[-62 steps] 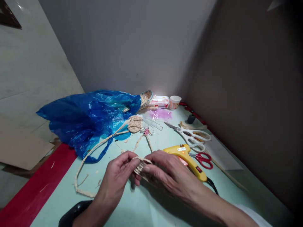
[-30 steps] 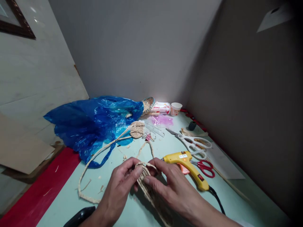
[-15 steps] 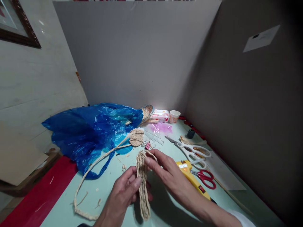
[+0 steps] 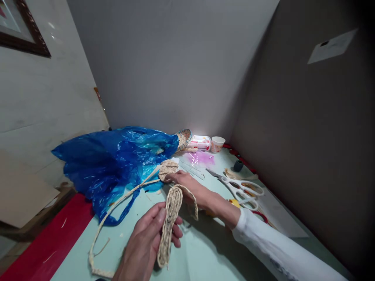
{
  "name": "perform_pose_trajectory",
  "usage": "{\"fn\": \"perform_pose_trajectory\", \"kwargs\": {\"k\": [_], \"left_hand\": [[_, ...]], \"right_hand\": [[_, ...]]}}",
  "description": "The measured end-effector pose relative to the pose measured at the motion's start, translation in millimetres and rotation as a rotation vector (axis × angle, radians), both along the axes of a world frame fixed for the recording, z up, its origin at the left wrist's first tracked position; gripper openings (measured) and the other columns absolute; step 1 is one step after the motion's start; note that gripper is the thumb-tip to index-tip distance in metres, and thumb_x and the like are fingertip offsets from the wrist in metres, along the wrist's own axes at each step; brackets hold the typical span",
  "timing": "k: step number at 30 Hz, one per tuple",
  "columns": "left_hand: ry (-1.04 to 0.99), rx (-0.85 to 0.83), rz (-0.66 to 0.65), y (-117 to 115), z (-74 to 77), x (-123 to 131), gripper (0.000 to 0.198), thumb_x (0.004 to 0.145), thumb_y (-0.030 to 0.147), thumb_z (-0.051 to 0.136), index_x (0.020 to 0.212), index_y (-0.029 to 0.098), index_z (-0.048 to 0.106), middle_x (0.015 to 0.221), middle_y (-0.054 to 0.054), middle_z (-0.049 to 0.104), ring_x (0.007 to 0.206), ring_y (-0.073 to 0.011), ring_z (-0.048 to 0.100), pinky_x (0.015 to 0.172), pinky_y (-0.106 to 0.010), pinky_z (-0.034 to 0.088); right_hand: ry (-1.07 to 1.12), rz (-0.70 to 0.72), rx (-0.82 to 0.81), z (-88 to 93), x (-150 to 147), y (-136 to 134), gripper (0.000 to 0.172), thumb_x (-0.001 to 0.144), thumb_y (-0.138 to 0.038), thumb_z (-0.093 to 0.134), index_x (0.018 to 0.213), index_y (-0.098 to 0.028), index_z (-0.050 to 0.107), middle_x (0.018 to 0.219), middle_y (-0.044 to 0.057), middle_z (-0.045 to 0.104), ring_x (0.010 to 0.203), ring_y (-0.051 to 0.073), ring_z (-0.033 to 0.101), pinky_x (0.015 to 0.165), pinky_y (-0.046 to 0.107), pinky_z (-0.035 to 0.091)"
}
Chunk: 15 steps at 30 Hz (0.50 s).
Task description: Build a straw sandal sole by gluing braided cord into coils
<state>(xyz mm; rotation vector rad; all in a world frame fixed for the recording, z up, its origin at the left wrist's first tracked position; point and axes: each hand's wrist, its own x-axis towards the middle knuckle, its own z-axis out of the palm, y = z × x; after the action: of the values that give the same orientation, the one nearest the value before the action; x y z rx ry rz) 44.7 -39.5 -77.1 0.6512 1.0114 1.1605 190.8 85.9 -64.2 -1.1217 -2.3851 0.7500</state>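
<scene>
Pale green tabletop (image 4: 73,249), blue plastic bag (image 4: 117,166) off left, probably to leave elbow room. Left hand (image 4: 145,238) pinching the braided-straw coil (image 4: 170,222) just above, likely to prevent unwinding. Right hand (image 4: 189,185) at the woven straw patch (image 4: 169,167), fingers curled, pinching or just touching, can't tell. Tan nested rows, long oval, loose tail (image 4: 194,201) on top.

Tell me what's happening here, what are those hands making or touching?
A person's left hand holds a long, flat braided piece above the table, with a loose braid end hanging off it. The right hand is stretched out at a small woven piece beside the blue bag; I can't tell if it's gripping it. White-handled scissors lie off to the right.
</scene>
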Motion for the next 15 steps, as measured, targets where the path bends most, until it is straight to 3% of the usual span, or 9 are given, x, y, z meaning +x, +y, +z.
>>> {"fn": "perform_pose_trajectory", "kwargs": {"k": [2,5,9,15], "left_hand": [[0.02,0.024,-0.012,-0.5,1.1,-1.5,0.032,0.088,0.043,0.068,0.103,0.015,0.068,0.083,-0.009,0.073,0.069,-0.0171,0.062,0.065,-0.028,0.052],[0.059,0.036,-0.033,-2.6,0.9,-0.4,0.033,0.088,0.044,0.066,0.105,0.015,0.068,0.081,-0.008,0.072,0.067,-0.0169,0.062,0.065,-0.029,0.051],[0.076,0.019,-0.032,-5.6,-1.6,7.5,0.035,0.085,0.044,0.071,0.106,0.015,0.068,0.081,-0.007,0.072,0.063,-0.0145,0.06,0.061,-0.026,0.05],[0.011,-0.02,-0.01,-11.1,0.5,21.7,0.037,0.078,0.04,0.08,0.104,0.016,0.069,0.073,-0.003,0.068,0.058,-0.0101,0.057,0.053,-0.019,0.045]], "right_hand": [[0.096,-0.054,-0.026,6.6,14.8,-13.4,0.023,0.099,-0.024,0.051,0.116,-0.017,0.066,0.106,0.007,0.072,0.099,0.024,0.065,0.089,0.037,0.05],[0.217,-0.128,-0.077,16.4,38.2,-38.8,0.037,0.107,-0.033,0.032,0.11,-0.015,0.065,0.102,0.007,0.072,0.094,0.018,0.066,0.085,0.03,0.05],[0.405,-0.197,-0.197,18.5,51.4,-76.0,0.039,0.105,-0.045,0.038,0.094,-0.02,0.066,0.087,0.001,0.067,0.084,0.015,0.062,0.077,0.026,0.046],[0.458,-0.198,-0.201,14.1,42.4,-105.8,0.022,0.102,-0.037,0.049,0.098,-0.023,0.065,0.082,-0.003,0.066,0.077,0.014,0.059,0.072,0.026,0.042]]}}
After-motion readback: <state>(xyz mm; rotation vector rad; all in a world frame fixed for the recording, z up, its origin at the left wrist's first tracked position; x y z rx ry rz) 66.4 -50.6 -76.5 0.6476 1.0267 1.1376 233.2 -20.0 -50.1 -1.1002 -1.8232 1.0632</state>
